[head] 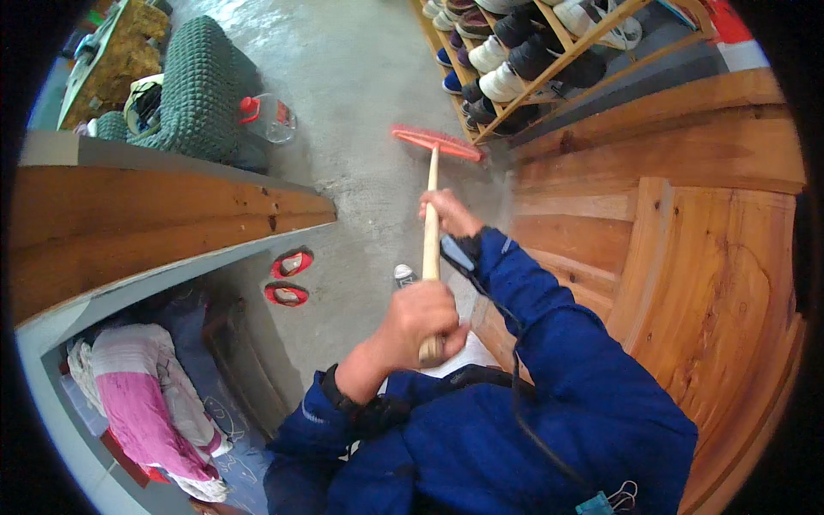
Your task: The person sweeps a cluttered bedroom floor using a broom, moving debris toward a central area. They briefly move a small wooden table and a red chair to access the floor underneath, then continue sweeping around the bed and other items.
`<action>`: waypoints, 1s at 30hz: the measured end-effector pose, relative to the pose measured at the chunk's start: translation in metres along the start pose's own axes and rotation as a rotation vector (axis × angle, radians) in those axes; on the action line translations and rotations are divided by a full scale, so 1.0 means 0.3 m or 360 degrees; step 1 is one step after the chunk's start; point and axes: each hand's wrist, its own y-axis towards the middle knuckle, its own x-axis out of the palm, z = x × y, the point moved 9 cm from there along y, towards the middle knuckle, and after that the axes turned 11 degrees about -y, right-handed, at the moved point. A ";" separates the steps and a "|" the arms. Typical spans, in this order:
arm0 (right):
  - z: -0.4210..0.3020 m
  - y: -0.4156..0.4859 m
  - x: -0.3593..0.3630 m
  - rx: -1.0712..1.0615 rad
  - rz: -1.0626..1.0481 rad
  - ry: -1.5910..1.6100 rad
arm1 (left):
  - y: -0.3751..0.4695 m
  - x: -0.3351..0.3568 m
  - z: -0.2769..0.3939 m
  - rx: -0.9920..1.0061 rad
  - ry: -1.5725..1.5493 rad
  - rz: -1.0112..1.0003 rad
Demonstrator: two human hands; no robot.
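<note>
A red push broom with a pale wooden handle reaches out in front of me, its bristled head on or just above the concrete floor. Close to my body, my left hand is wrapped around the top end of the handle. Lower down the stick, my right hand grips it from the right side. One end of the broom head lies close to the bottom corner of a wooden shoe rack. A dark shoe with a white toe on my foot shows beside the handle.
Several pairs of shoes fill the rack. A wooden door stands at the right, a wood-faced wall edge at the left. Red slippers, a clear plastic jug, a green textured sofa and a bed with bedding are leftward.
</note>
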 end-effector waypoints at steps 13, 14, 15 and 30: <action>0.223 -0.243 0.039 0.0291 -0.0007 0.0193 | 0.015 0.091 0.192 -0.0048 -0.0290 -0.0206; 0.197 -0.229 0.007 0.0271 0.0017 0.0183 | 0.023 0.094 0.178 -0.0007 -0.0269 -0.0156; 0.162 -0.205 -0.036 0.0229 0.0010 0.0029 | 0.030 0.103 0.164 0.0054 -0.0243 -0.0116; 0.131 -0.094 0.045 -0.0015 -0.0142 0.0977 | 0.065 -0.062 0.067 -0.0132 -0.0290 0.0363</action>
